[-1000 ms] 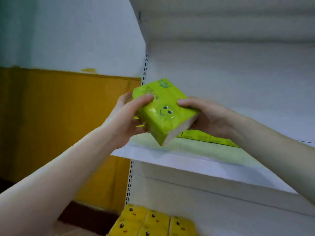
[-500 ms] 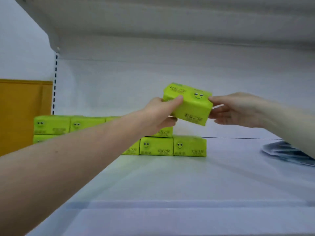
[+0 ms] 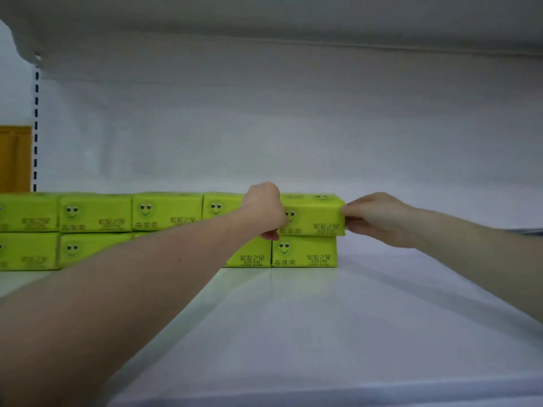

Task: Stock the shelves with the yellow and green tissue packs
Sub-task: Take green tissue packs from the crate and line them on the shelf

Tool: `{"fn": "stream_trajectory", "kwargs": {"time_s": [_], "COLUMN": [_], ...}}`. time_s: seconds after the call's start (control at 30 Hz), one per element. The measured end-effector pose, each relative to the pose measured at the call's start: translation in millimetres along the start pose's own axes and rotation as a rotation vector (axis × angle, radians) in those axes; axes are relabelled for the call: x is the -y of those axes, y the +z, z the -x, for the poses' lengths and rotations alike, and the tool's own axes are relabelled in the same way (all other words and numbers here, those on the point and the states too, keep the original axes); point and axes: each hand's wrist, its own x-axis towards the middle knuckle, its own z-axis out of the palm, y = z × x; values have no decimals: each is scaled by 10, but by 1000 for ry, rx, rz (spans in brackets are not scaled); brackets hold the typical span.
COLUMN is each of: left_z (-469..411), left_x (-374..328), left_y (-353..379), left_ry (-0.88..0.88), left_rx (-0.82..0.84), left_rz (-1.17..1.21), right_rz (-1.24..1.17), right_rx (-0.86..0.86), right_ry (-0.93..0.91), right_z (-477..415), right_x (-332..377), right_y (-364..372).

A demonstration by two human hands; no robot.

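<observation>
Both hands grip one green tissue pack [image 3: 317,214] by its ends, a little right of the frame's centre. On the pack's left end the left hand [image 3: 263,211] is curled, knuckles toward the camera and thumb tucked under the lower edge. Pinching the right end is the right hand [image 3: 379,220], with its fingertips [image 3: 346,214] bunched on the corner. The pack lies level on the last pack of the lower row [image 3: 304,251] and juts slightly past it to the right. Whether its full weight is down cannot be told.

With the held one, the top row counts five packs, and the fourth [image 3: 219,208] is half hidden behind the left hand. In the lower row four show plainly. The left forearm covers the stretch between them, leaving only a green sliver there. The leftmost packs of both rows are cut off by the frame edge.

Each pack is a soft rectangular block in glossy lime-green film. It bears a printed smiling face with two dark eyes, plus dark lettering low on the front. The film's seams look slightly puffed.

One smooth white shelf [image 3: 323,318] carries them and faintly mirrors the green near the packs. One plain white back panel [image 3: 264,127] stands behind, under the grey underside of one upper shelf [image 3: 264,19]. At upper left runs one upright with a column of dark slots [image 3: 36,127]. Beside it at the left edge is a flat mustard-yellow panel [image 3: 14,158].
</observation>
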Motion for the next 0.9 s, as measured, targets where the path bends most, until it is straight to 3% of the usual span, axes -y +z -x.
{"fn": "stream_trajectory", "kwargs": {"time_s": [0.23, 0.43, 0.7, 0.9], "left_z": [-37, -5, 34, 43], "left_x": [143, 223, 212, 220], "left_y": [82, 8, -65, -16], "left_ry": [60, -29, -84, -97], "left_rx": [-114, -75, -38, 2], "left_rz": [105, 230, 257, 255], "right_rz": [-8, 22, 75, -47], "right_rx": [-52, 65, -99, 65], "right_ry": [-96, -102, -46, 42], "right_z": [-109, -92, -46, 13], "right_x": [-150, -274, -289, -319], "right_y": [78, 209, 269, 253]}}
